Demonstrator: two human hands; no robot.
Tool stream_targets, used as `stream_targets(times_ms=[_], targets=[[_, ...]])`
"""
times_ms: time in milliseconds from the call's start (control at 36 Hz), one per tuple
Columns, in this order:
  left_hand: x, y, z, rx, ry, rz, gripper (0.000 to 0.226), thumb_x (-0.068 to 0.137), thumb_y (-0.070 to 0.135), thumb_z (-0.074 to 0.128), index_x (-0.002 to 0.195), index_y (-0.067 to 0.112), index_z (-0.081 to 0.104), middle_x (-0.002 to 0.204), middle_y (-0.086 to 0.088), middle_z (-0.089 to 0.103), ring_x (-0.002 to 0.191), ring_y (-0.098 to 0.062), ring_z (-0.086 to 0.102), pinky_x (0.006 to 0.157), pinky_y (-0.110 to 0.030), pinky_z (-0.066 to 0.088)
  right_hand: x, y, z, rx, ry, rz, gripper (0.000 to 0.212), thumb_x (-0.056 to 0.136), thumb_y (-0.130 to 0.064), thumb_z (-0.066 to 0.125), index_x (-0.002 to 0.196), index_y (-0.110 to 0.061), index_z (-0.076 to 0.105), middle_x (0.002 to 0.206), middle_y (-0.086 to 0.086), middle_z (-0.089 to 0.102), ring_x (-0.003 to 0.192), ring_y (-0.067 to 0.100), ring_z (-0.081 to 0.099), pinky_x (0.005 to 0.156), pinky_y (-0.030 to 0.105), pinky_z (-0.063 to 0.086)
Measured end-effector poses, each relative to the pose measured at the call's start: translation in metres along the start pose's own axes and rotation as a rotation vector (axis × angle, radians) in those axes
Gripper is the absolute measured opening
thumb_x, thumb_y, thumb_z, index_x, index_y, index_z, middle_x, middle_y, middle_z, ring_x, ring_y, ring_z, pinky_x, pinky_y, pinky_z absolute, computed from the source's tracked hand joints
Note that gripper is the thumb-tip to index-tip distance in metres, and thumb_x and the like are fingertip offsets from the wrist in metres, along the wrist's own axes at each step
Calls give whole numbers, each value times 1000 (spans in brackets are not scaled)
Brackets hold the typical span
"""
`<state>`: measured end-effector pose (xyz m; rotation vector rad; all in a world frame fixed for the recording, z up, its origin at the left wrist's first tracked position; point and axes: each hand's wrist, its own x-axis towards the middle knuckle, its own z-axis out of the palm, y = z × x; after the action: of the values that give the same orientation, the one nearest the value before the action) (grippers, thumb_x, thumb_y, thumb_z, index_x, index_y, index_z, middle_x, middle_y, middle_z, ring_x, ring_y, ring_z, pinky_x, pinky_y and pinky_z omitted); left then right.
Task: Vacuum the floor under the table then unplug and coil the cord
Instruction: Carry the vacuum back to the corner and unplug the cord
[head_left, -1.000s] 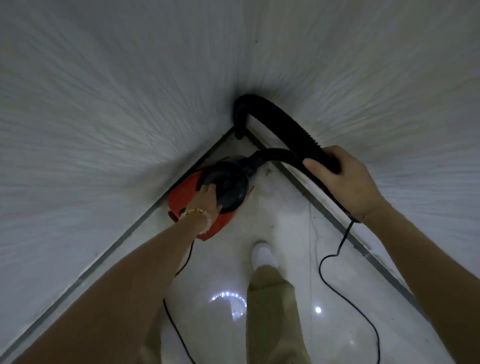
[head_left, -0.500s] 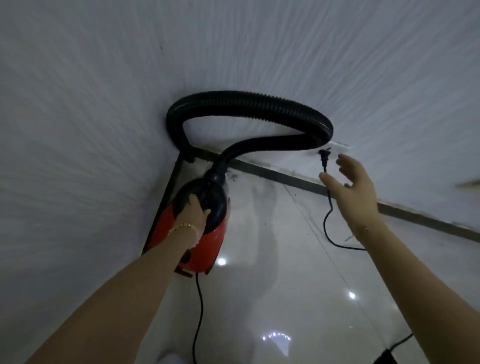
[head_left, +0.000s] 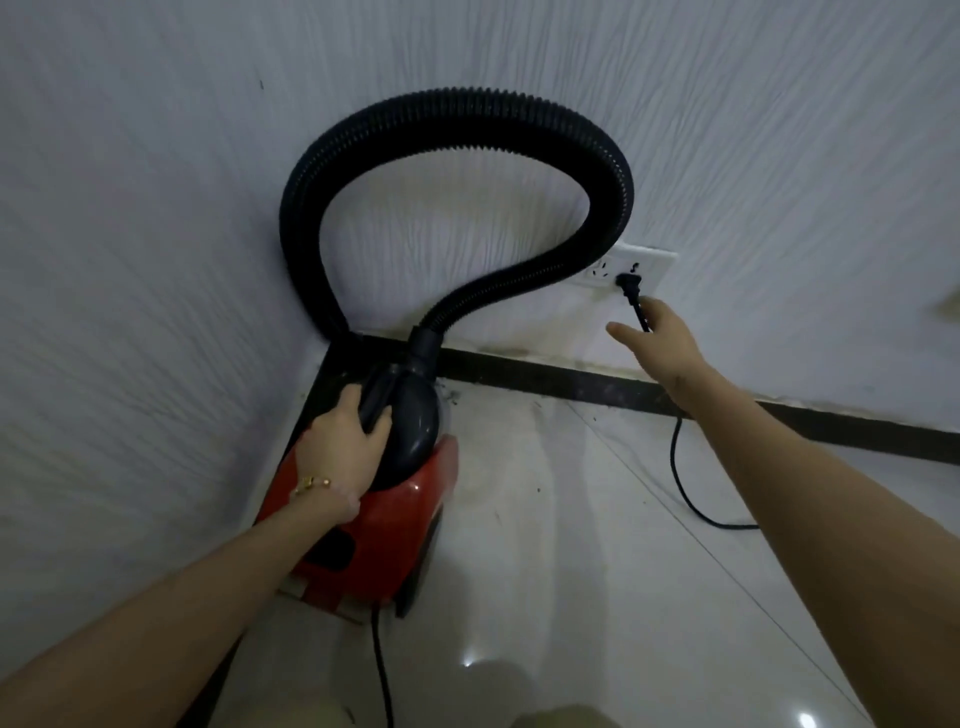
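White bumpy walls (head_left: 156, 208) meet above a shiny floor (head_left: 545, 519). Under the left hand (head_left: 345, 441) sits the red vacuum (head_left: 395, 514); that hand curls round its black top, likely to hold it steady. The right hand (head_left: 662, 338) touches the cord (head_left: 675, 467) just under the plug (head_left: 626, 283) in the socket (head_left: 649, 262), likely to pull it out; I cannot tell if it grips. No words can be read.

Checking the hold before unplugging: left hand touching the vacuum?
Touching. Head view shows the left hand curled over the black top of the vacuum, no gap.
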<state>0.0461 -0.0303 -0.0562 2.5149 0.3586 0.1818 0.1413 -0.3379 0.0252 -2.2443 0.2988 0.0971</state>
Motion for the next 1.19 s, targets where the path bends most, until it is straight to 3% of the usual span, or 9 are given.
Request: stream_targets(times_ms=[111, 278, 389, 583, 750, 889, 972, 1056, 1194], targets=[[4, -2, 0, -270, -121, -50, 35, 90, 46, 52, 113, 20, 52, 88, -8, 65, 71, -26, 64, 64, -40, 57, 12, 0, 10, 131, 64, 9, 58, 94, -26, 57, 144, -7, 36, 144, 12, 46, 131, 26, 45, 99, 28, 35], [4, 1, -4, -435, -216, -83, 36, 89, 50, 51, 114, 24, 51, 79, -5, 58, 58, -17, 54, 45, -24, 41, 29, 10, 6, 318, 91, 101, 43, 100, -26, 44, 133, 0, 50, 102, 8, 64, 90, 17, 59, 94, 32, 43], [5, 1, -2, -369, -164, -75, 33, 91, 46, 50, 110, 19, 53, 82, -8, 62, 59, -19, 55, 49, -27, 44, 35, 17, 9, 428, 108, 163, 32, 100, -19, 43, 116, 1, 61, 69, 2, 48, 59, 11, 42, 59, 22, 39], [4, 3, -3, -290, -114, -65, 34, 92, 43, 48, 108, 14, 53, 81, -10, 64, 68, -25, 63, 62, -42, 57, 36, 20, 22, 575, 148, 197, 20, 97, -10, 41, 102, -7, 60, 64, 1, 40, 50, 12, 28, 35, 16, 23], [4, 9, -4, -213, -83, -58, 34, 94, 39, 47, 103, 7, 52, 81, -14, 65, 69, -26, 63, 62, -41, 56, 34, 18, 23, 523, 186, 198, 20, 98, -14, 40, 98, -8, 60, 66, 2, 44, 51, 12, 31, 35, 16, 27], [5, 13, -4, -176, -57, -55, 34, 95, 37, 47, 101, 4, 52, 78, -14, 64, 64, -23, 59, 56, -33, 48, 7, 30, 34, 461, 140, 242, 17, 96, -11, 44, 96, -10, 61, 72, 3, 50, 59, 15, 42, 56, 24, 40], [6, 14, -3, -167, -65, -54, 33, 95, 37, 46, 102, 5, 52, 73, -9, 60, 59, -16, 55, 50, -25, 42, -14, 45, 44, 549, 93, 230, 19, 96, -9, 44, 90, -8, 62, 63, 2, 43, 51, 12, 33, 41, 17, 28], [7, 14, -3, -155, -60, -48, 32, 95, 36, 46, 103, 6, 52, 68, -3, 55, 56, -11, 51, 46, -21, 37, -31, 49, 51, 576, 42, 195, 21, 96, -12, 46, 83, -11, 63, 62, 2, 42, 49, 11, 31, 46, 23, 25], [6, 14, -2, -152, -53, -29, 31, 96, 34, 46, 103, 5, 52, 66, -1, 53, 55, -9, 50, 45, -19, 33, -51, 48, 67, 528, -93, 162, 24, 100, -20, 43, 102, -11, 66, 63, 1, 43, 51, 10, 32, 47, 21, 27]])
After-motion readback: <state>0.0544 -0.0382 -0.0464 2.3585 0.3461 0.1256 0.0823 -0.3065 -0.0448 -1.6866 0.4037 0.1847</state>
